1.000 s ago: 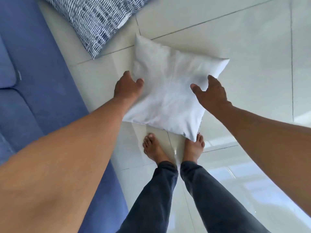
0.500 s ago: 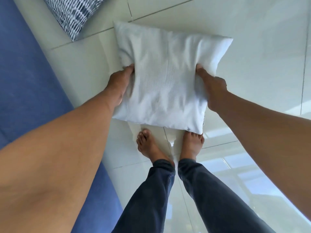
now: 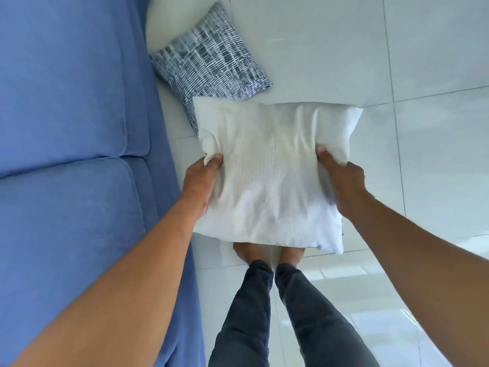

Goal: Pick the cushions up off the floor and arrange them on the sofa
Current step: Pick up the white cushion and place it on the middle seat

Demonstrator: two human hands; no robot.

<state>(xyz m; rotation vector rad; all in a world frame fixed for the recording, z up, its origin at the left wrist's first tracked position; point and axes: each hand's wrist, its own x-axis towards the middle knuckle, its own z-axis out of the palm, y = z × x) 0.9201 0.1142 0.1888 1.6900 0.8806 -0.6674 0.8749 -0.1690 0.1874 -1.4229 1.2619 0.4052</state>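
Note:
A plain white cushion [image 3: 272, 176] is held up off the floor in front of me, above my feet. My left hand [image 3: 201, 184] grips its left edge, thumb on top. Its right edge is pinched by my right hand [image 3: 341, 178]. A blue-and-white patterned cushion [image 3: 209, 62] lies on the tiled floor just beyond, its near corner hidden behind the white one. The blue sofa [image 3: 68, 128] fills the left side, with two seat cushions showing.
Pale glossy floor tiles [image 3: 410, 62] stretch to the right and ahead. My legs in dark trousers and bare feet [image 3: 267, 254] stand close to the sofa's front edge. Something pale [image 3: 164, 11] lies at the sofa's edge at the top.
Both hands closed on the white cushion's sides and lifted it off the floor. The view swung left, bringing more of the sofa and the patterned cushion into sight.

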